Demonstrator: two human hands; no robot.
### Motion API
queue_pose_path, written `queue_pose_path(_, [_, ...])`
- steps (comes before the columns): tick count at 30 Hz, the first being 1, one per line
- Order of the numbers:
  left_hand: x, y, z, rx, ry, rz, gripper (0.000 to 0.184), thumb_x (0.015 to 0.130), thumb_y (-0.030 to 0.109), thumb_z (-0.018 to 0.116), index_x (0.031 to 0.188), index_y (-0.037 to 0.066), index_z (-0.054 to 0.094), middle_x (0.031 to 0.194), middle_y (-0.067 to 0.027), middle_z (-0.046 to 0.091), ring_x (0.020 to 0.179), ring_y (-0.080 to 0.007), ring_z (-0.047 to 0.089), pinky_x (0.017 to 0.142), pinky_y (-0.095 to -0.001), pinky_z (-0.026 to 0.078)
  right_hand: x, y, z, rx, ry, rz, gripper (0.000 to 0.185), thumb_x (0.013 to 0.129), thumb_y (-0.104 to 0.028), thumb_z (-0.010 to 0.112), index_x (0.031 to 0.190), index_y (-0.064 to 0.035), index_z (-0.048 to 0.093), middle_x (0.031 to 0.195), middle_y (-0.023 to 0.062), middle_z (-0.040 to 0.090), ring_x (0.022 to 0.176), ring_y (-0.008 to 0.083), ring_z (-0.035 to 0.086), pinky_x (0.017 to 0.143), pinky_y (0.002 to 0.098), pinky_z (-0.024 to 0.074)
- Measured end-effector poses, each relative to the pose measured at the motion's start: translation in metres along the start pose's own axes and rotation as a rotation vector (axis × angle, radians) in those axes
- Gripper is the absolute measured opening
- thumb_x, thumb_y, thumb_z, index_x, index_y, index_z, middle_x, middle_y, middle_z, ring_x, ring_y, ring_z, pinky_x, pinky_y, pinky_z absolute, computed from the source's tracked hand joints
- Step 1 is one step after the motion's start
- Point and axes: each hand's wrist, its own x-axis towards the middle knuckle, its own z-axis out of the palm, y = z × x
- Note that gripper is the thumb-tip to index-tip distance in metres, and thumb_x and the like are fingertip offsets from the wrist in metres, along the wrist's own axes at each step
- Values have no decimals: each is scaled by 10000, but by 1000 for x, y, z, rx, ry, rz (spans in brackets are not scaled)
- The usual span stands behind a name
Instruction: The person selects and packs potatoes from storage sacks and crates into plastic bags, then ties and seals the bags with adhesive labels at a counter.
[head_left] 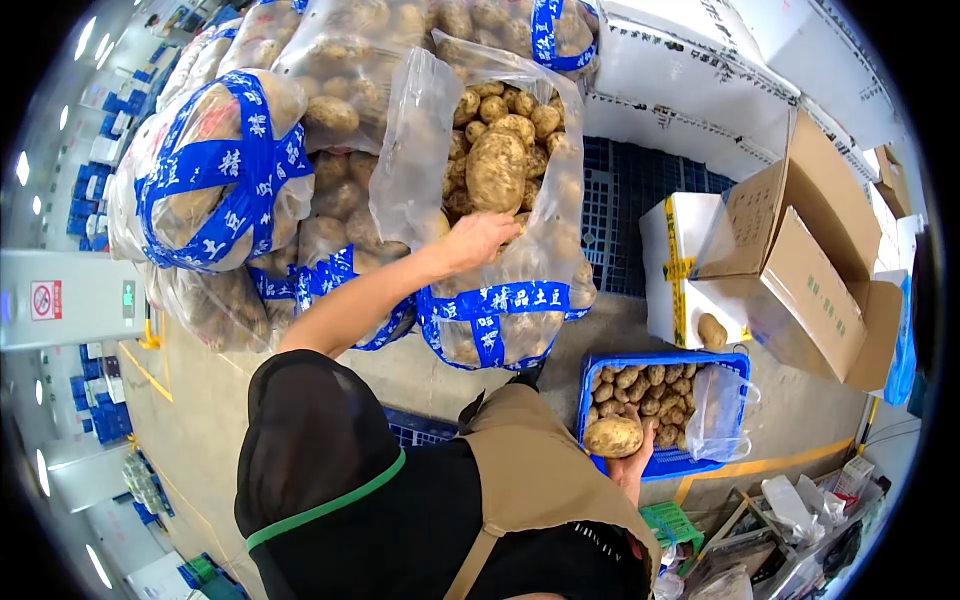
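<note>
My left hand (pixel 480 241) reaches into an opened clear plastic bag (pixel 412 150) of potatoes, with its fingers closed at the lower end of a large potato (pixel 496 171). Smaller potatoes (pixel 520 103) lie around and behind that one, and part of the fingers is hidden. At the lower right, my right hand (pixel 630 465) grips a big oval potato (pixel 612 437) from beside and below. It is over the near edge of a blue crate (pixel 665 360) full of smaller potatoes, where a clear plastic bag (pixel 722 410) lies over the right side.
More potato bags with blue printed tape (pixel 225 175) are stacked left and behind. A white foam box (pixel 660 260) and an open cardboard carton (pixel 815 275) stand right, with a loose potato (pixel 712 331) by them. White boxes (pixel 680 110) line the back; a green basket (pixel 672 525) sits lower right.
</note>
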Motion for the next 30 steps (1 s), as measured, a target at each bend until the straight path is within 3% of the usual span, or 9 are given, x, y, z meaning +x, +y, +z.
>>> queue_pose_path(2, [-17, -9, 34, -120, 17, -73, 269, 686, -11, 546, 940, 12, 630, 883, -144, 630, 833, -347, 592, 728, -379, 485, -5, -2, 10, 7, 20, 3, 575, 933, -465, 403, 1263, 3, 454, 1079, 190, 587, 986, 309, 576, 868, 437, 474])
queue_pose_path(8, [-25, -29, 40, -514, -459, -274, 182, 689, 41, 596, 858, 46, 662, 738, -117, 661, 701, -229, 613, 649, -363, 446, 0, -2, 1, -14, -28, -3, 595, 931, -460, 418, 1277, 23, 438, 1073, 192, 587, 988, 306, 578, 870, 428, 478])
queue_pose_path(9, [-20, -23, 22, -560, -547, -327, 175, 746, 61, 614, 908, 48, 679, 792, -76, 684, 726, -150, 602, 666, -328, 467, -3, -3, 6, -25, -31, -6, 598, 932, -455, 417, 1285, 28, 430, 1066, 197, 589, 983, 307, 581, 869, 429, 479])
queue_pose_path(13, [-11, -33, 7, -1152, -712, -514, 224, 807, 15, 597, 1022, 18, 660, 889, -37, 667, 781, -152, 601, 707, -288, 500, -3, 0, 4, -3, 20, 6, 595, 930, -449, 425, 1284, 29, 428, 1043, 200, 600, 963, 308, 592, 871, 428, 480])
queue_pose_path(16, [6, -21, 17, -985, -867, -733, 299, 782, -1, 604, 1078, 26, 630, 874, -36, 657, 772, -148, 598, 686, -306, 503, -1, 1, 0, -55, -12, 11, 597, 928, -450, 430, 1283, 31, 427, 1044, 199, 603, 963, 304, 594, 872, 422, 480])
queue_pose_path(20, [19, -33, 59, -778, -1076, -461, 368, 726, -3, 616, 1094, 20, 603, 908, -67, 650, 808, -163, 577, 671, -341, 485, 0, 3, -5, -30, 5, 18, 585, 932, -448, 422, 1265, 31, 454, 1052, 194, 604, 973, 296, 591, 866, 415, 481])
queue_pose_path(21, [16, -29, 61, -935, -1023, -358, 377, 709, 20, 638, 1085, 17, 611, 894, -68, 649, 814, -171, 567, 673, -352, 475, -2, 3, -2, -22, -8, 8, 583, 934, -447, 418, 1267, 31, 457, 1057, 193, 602, 978, 296, 588, 868, 413, 480])
queue_pose_path(28, [21, -47, 7, -495, -934, -362, 329, 654, 142, 729, 957, 25, 677, 830, -83, 682, 747, -211, 621, 662, -366, 499, -4, 4, -7, 9, 32, -25, 629, 921, -484, 430, 1284, 30, 435, 1115, 193, 573, 1023, 305, 567, 878, 434, 473])
queue_pose_path(30, [9, -73, -6, -180, -657, -282, 298, 602, 161, 735, 871, 44, 688, 843, -128, 687, 767, -266, 660, 664, -363, 515, -3, 3, -9, 15, 9, -14, 627, 914, -493, 436, 1275, 20, 443, 1114, 200, 570, 1023, 315, 565, 882, 448, 470])
